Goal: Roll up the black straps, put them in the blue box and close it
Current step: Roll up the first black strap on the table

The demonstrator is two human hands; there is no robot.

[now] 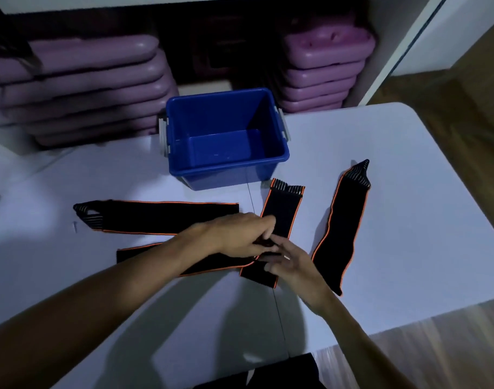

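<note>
Several black straps with orange edges lie flat on a white table [408,220]. One long strap [161,217] stretches to the left, another [341,228] lies at the right. A middle strap [282,209] runs from the blue box toward me. My left hand [240,234] pinches that middle strap partway along its length. My right hand [290,262] rests its fingers on the same strap just beside the left. A further strap [144,252] passes under my left forearm. The blue box [226,164] stands open and empty behind the straps; no lid is in view.
Stacks of purple plastic step platforms [85,88] fill the shelves behind the table, left and right [324,71] of the box. Wooden floor [465,136] shows beyond the table's right edge. A dark object [285,374] sits at the table's near edge.
</note>
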